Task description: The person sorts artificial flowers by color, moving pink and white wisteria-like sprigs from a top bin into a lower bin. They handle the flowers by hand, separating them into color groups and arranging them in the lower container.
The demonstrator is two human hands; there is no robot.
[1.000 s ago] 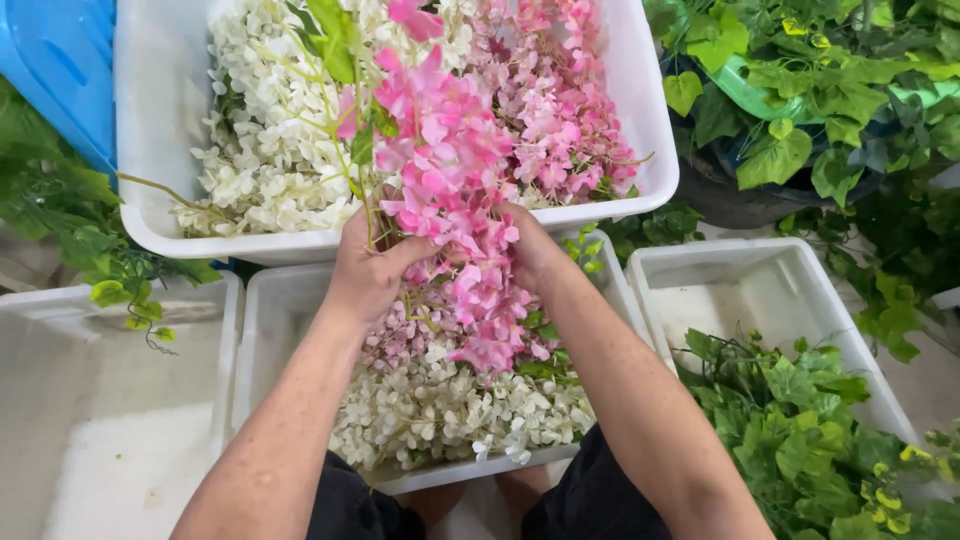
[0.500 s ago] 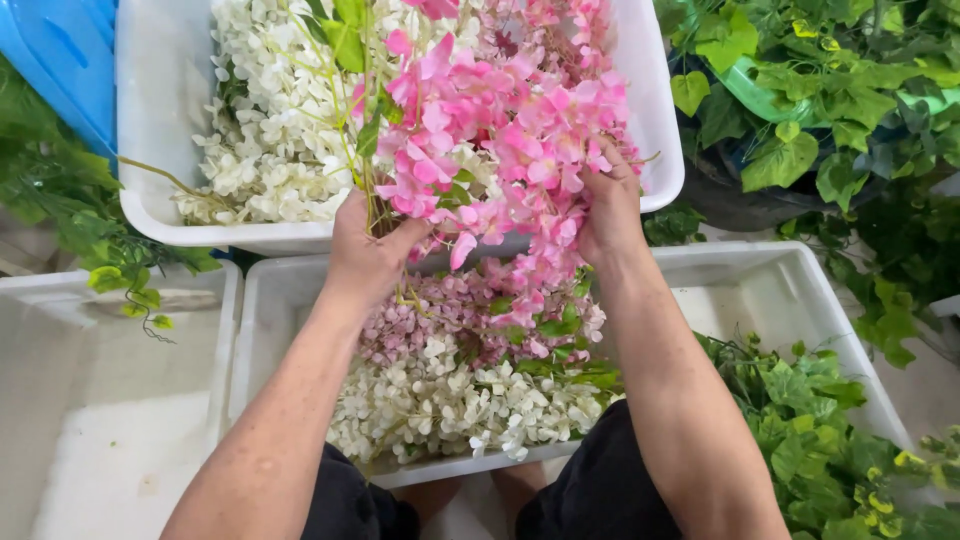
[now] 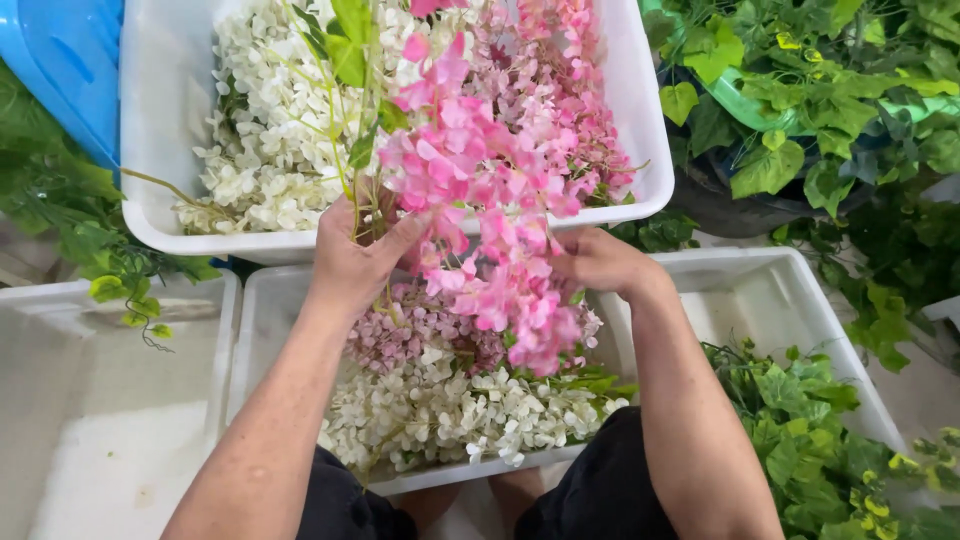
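Observation:
My left hand (image 3: 355, 255) grips the green stems (image 3: 352, 150) of a spray of bright pink artificial flowers (image 3: 480, 190), held above the near white bin (image 3: 262, 330). My right hand (image 3: 600, 262) holds the hanging pink blossoms of the same spray from the right side. Below the hands, the near bin holds pale pink (image 3: 420, 335) and white flower clusters (image 3: 450, 415). The far white bin (image 3: 160, 130) is filled with white flowers (image 3: 270, 130) on the left and pink ones (image 3: 570, 90) on the right.
A white bin (image 3: 110, 410) stands at the left. Another white bin (image 3: 770, 300) at the right holds green leafy vines (image 3: 810, 430). More green foliage (image 3: 820, 100) lies at the top right, and a blue tub (image 3: 60, 60) at the top left.
The pink spray has been lifted and shifted; my right hand has dropped from its top-right side to a lower hold on the hanging blossoms. My left hand keeps its grip on the stems.

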